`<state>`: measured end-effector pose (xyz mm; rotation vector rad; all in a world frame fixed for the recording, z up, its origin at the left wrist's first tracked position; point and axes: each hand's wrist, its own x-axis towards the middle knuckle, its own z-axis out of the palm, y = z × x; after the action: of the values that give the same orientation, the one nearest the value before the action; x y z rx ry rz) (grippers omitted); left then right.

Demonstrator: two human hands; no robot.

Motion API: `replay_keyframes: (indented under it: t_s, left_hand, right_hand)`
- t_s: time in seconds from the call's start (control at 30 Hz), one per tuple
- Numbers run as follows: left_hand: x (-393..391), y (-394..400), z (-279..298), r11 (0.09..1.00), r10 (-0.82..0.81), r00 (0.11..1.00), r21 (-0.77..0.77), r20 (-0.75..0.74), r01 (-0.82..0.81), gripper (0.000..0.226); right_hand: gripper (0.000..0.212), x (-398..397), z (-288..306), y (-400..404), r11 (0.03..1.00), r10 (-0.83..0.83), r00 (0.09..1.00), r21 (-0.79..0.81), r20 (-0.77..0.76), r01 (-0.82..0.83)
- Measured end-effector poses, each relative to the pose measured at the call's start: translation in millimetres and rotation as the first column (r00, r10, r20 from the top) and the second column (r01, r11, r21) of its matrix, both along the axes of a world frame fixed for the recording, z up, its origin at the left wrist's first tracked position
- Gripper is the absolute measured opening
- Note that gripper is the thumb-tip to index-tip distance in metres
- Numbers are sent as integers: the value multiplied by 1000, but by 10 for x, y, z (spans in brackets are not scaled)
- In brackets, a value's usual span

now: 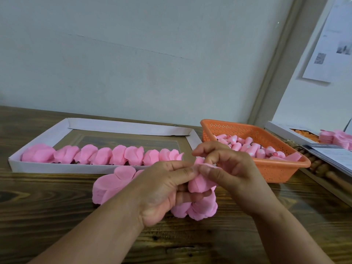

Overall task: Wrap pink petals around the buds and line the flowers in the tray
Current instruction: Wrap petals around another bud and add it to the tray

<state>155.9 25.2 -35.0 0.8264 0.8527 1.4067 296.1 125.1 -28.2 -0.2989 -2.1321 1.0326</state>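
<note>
Row in tray: eight or so finished pink flowers point(102, 155) lie side by side along the near wall of the white cardboard tray point(57, 169), from its left end almost to its right; the far half of the tray shows bare floor.
In hand: a partly wrapped flower point(199, 182) sits between both hands above the counter point(57, 216), just in front of the tray's right corner.
Left hand: the left hand point(163, 191) grips the flower from below and the side, fingers curled round it, thumb pressed to the petal.
Right hand: the right hand point(226, 164) pinches the top edge of the petal between thumb and fingertips, the other fingers bent above.
Stage: by the look of it, mid-wrap; this flower is not yet ready for the row.
Left to do: the orange basket point(285, 172) at right holds many unwrapped buds point(253, 149), so much of the job appears to remain.
Petal supply: a stack of loose pink petals point(112, 182) rests on the counter just left of the hands; more pink petals point(196, 208) bunch under them.
Surroundings: papers and wooden rods point(333, 176) lie at far right, beside a second box with more pink pieces point(337, 138).
In the way: nothing visibly blocks the path to the tray; its open spot at the right end is close by.
</note>
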Motion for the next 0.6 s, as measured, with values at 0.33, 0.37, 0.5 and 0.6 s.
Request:
replay_keyframes:
  t_s: [0.33,0.37,0.5,0.6]
  left_hand:
    - [-28,-2,25,1000,-4,999,-19,-42,3,31]
    - [-28,2,23,1000,-2,999,-19,-42,1,29]
    - [-17,-5,35,1000,5,1000,-14,-20,-5,20]
    - [-28,-10,56,1000,21,999,-3,40,-21,20]
  right_hand:
    - [21,-108,-83,-33,992,-84,981,-103,-176,66]
    - [22,-113,-90,-27,991,-95,980,-108,-176,77]
    - [19,-95,-106,23,982,-143,958,-156,-248,106]
    - [22,-32,-95,55,988,-110,939,-139,-325,68]
